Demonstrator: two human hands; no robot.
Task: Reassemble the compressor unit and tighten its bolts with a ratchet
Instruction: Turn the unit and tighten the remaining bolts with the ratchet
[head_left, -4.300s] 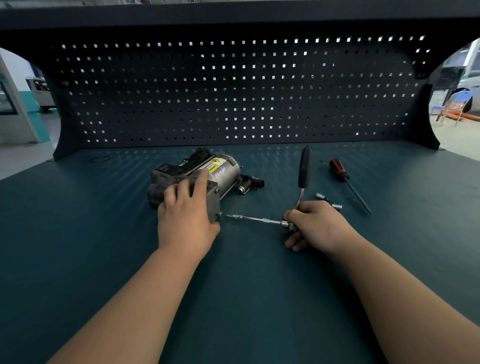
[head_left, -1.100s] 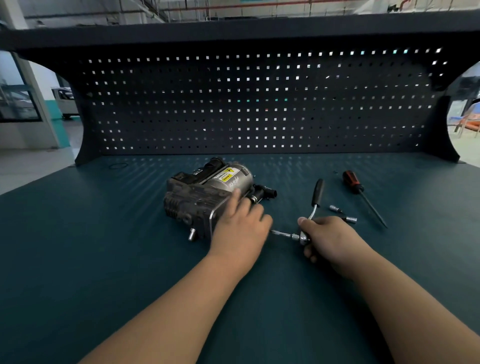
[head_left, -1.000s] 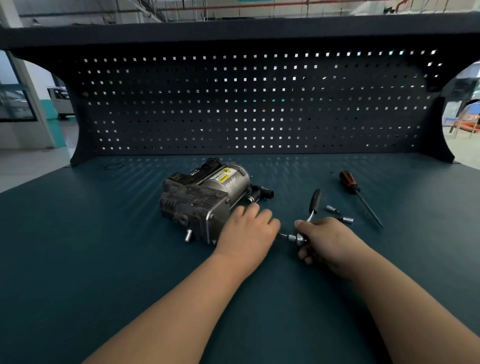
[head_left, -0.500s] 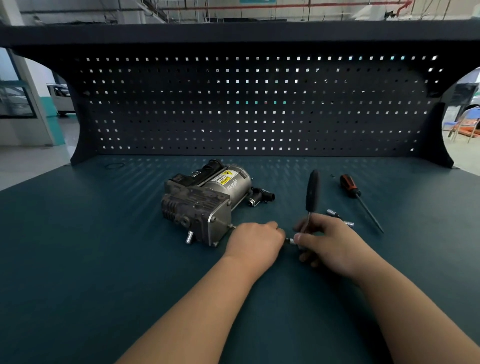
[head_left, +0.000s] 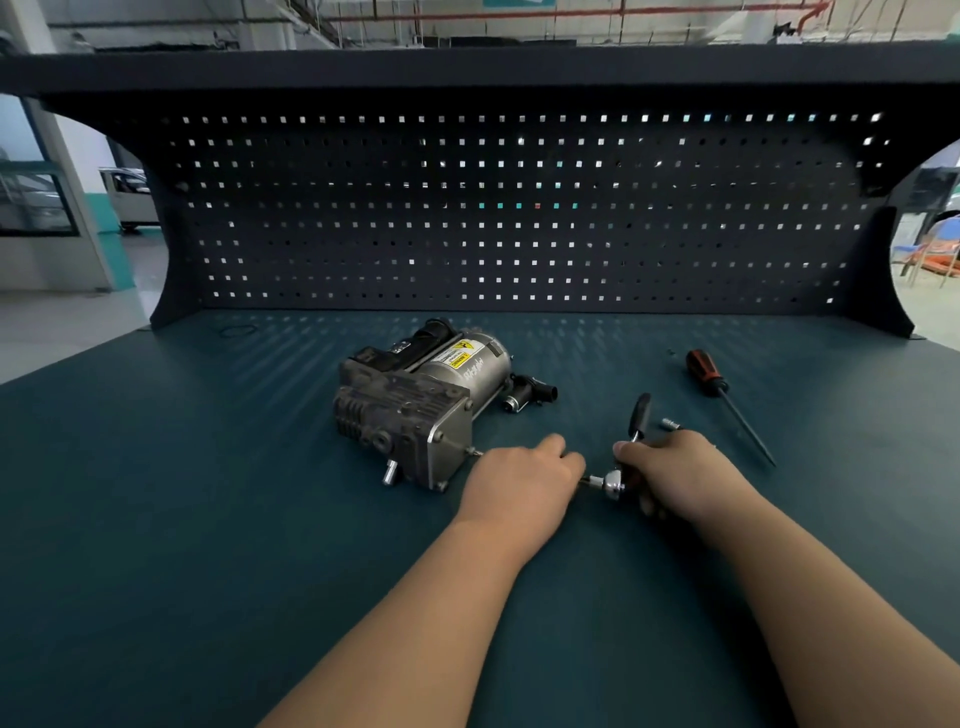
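The grey compressor unit (head_left: 415, 405) lies on the dark green bench, its end plate facing me. The ratchet (head_left: 615, 480) with a black handle stands to its right, and a long extension bar runs from its head to a bolt on the plate's right edge. My left hand (head_left: 519, 486) is curled over the extension bar, hiding most of it. My right hand (head_left: 675, 475) grips the ratchet at its head, the handle pointing up and away.
A red-and-black screwdriver (head_left: 722, 397) lies at the right. A small socket bit (head_left: 671, 424) sits just behind my right hand. A small black fitting (head_left: 530, 393) lies beside the compressor's cylinder. The pegboard (head_left: 493, 208) closes off the back of the bench.
My left hand left the compressor body and came down onto the extension bar. The ratchet handle has swung between leaning and upright while my right hand stays on its head.
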